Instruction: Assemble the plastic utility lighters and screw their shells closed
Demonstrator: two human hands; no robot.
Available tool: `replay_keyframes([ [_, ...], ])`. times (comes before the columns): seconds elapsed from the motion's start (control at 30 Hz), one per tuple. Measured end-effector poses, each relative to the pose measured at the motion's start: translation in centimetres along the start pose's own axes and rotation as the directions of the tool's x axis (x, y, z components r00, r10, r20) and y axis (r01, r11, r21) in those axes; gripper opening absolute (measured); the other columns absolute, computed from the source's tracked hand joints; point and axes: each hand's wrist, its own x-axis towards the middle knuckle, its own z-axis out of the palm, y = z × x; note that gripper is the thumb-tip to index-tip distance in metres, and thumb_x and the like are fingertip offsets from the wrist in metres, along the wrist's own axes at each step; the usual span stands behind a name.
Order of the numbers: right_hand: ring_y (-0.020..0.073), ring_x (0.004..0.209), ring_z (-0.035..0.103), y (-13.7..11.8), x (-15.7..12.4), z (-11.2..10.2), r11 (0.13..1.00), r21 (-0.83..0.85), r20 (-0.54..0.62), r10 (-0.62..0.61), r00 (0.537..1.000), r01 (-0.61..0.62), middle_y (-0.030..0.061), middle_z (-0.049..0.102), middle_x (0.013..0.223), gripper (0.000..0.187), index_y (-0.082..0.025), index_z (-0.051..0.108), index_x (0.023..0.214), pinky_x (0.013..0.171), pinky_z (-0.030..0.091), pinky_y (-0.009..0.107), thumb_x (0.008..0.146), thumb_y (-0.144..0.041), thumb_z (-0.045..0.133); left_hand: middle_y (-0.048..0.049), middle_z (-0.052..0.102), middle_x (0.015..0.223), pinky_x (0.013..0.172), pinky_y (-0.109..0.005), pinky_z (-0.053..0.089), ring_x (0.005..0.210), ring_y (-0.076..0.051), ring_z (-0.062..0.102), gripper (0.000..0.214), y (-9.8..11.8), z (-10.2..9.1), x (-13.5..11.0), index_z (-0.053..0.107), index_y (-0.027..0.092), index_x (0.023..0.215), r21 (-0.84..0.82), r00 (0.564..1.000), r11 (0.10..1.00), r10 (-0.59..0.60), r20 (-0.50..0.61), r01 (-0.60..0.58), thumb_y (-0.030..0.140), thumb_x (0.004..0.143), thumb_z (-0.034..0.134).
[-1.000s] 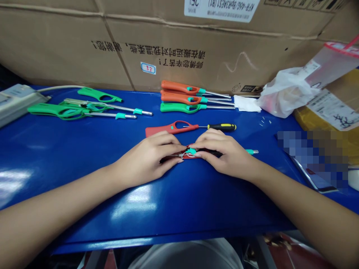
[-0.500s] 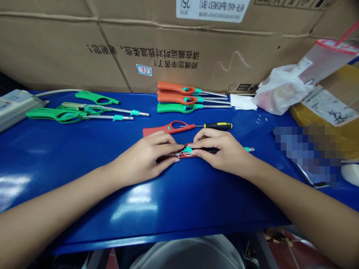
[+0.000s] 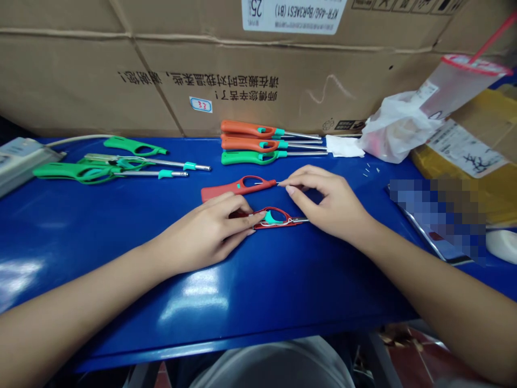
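An opened red lighter half (image 3: 293, 220) with a teal trigger (image 3: 271, 217), a thin white wire and a metal tube lies on the blue table. My left hand (image 3: 214, 231) grips its handle end, fingertips beside the trigger. Just behind it rests the other red casing half (image 3: 226, 190). My right hand (image 3: 329, 202) is at the screwdriver, whose thin metal shaft (image 3: 278, 184) shows at the tip of the red casing. Thumb and fingers are closed in a pinch there, and they hide the screwdriver's handle.
Orange and green lighters (image 3: 250, 144) lie stacked by the cardboard box (image 3: 161, 54). Opened green lighters (image 3: 60, 172) are near a power strip (image 3: 24, 159) on the left. On the right are a phone (image 3: 428, 231), a white bag (image 3: 399, 126), a cup (image 3: 456, 86) and a yellow-taped parcel (image 3: 444, 167).
My right hand has let go of the teal trigger area and moved back to the screwdriver, covering its handle. My left hand stays on the opened lighter. The view has shifted slightly.
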Motion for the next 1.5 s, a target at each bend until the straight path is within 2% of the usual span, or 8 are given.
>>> replay_keyframes([
  [0.33,0.0249,0.1,0.07,1.8,0.4,-1.0,0.985,-0.157,0.023,-0.071,0.997,0.074,0.0093,0.071,0.109,0.02,-0.023,0.077,0.11,0.09,0.058,0.044,0.094,-0.02,0.064,-0.0158,0.063,0.144,0.103,-0.048,0.053,0.127,-0.033,0.063,0.054,0.5,-1.4,-0.2,0.053,0.023,0.154,0.177,0.993,0.983,-0.032,-0.114,0.052,0.04,0.104,0.059],
  [0.53,0.0261,0.1,0.069,2.4,0.6,-1.4,0.974,-0.204,0.047,-0.091,0.995,0.099,0.0095,0.073,0.106,0.02,-0.023,0.078,0.107,0.092,0.057,0.046,0.094,-0.02,0.064,-0.0148,0.074,0.122,0.099,-0.047,0.057,0.112,-0.032,0.069,0.049,-2.6,-2.2,-0.6,0.073,0.016,0.131,0.114,0.93,0.938,-0.298,-0.214,0.327,0.052,0.103,0.054],
  [0.67,0.0268,0.098,0.07,2.7,0.7,-1.4,0.977,-0.19,0.056,-0.088,0.995,0.097,0.0104,0.073,0.105,0.02,-0.021,0.078,0.106,0.09,0.058,0.047,0.094,-0.02,0.063,-0.0125,0.077,0.114,0.095,-0.044,0.059,0.102,-0.028,0.072,0.062,-4.7,-2.3,-0.6,0.079,0.018,0.118,-0.062,0.92,0.928,-0.372,-0.125,0.367,0.072,0.094,0.059],
  [0.87,0.0271,0.099,0.069,2.9,0.7,-1.6,0.972,-0.204,0.06,-0.106,0.993,0.116,0.0122,0.073,0.105,0.021,-0.018,0.078,0.108,0.092,0.057,0.047,0.095,-0.02,0.061,-0.0135,0.074,0.11,0.091,-0.045,0.06,0.1,-0.029,0.07,0.063,-5.7,-2.7,-0.8,0.078,0.017,0.118,-0.022,0.897,0.9,-0.435,-0.079,0.434,0.071,0.095,0.054],
  [1.03,0.0254,0.099,0.07,2.9,0.8,-1.8,0.975,-0.18,0.076,-0.117,0.99,0.129,0.0113,0.073,0.105,0.021,-0.019,0.078,0.11,0.091,0.057,0.044,0.096,-0.021,0.062,-0.0129,0.074,0.107,0.086,-0.044,0.061,0.093,-0.028,0.072,0.061,-5.0,-3.7,-1.0,0.076,0.016,0.117,-0.085,0.857,0.858,-0.512,-0.063,0.507,0.069,0.093,0.056],
  [1.17,0.0202,0.091,0.07,1.5,0.9,-2.5,0.993,-0.02,0.015,-0.117,0.993,0.118,0.0096,0.077,0.106,0.023,-0.02,0.078,0.111,0.081,0.056,0.035,0.101,-0.032,0.062,-0.0108,0.075,0.114,0.092,-0.041,0.059,0.106,-0.028,0.071,0.048,-2.3,-3.9,-0.4,0.076,0.019,0.122,-0.121,0.901,0.911,-0.409,-0.143,0.394,0.057,0.097,0.061],
  [1.37,0.0126,0.067,0.064,-0.1,0.8,-4.5,0.999,0.024,0.408,-0.047,0.912,0.041,0.0033,0.073,0.08,0.019,-0.016,0.081,0.094,0.062,0.049,0.025,0.093,-0.035,0.076,-0.0092,0.073,0.12,0.087,-0.03,0.061,0.1,-0.021,0.073,0.034,0.9,-2.7,-0.2,0.075,0.018,0.128,-0.168,0.962,0.959,-0.248,-0.118,0.227,0.037,0.102,0.063],
  [1.5,0.0109,0.062,0.059,-0.6,0.7,-5.0,0.996,-0.058,0.497,-0.028,0.867,0.066,0.0018,0.069,0.077,0.013,-0.014,0.08,0.096,0.06,0.046,0.024,0.092,-0.026,0.075,-0.0093,0.073,0.119,0.082,-0.025,0.06,0.102,-0.019,0.072,0.033,1.1,-2.1,-0.4,0.075,0.017,0.129,-0.168,0.972,0.965,-0.217,-0.088,0.2,0.034,0.103,0.063],
])
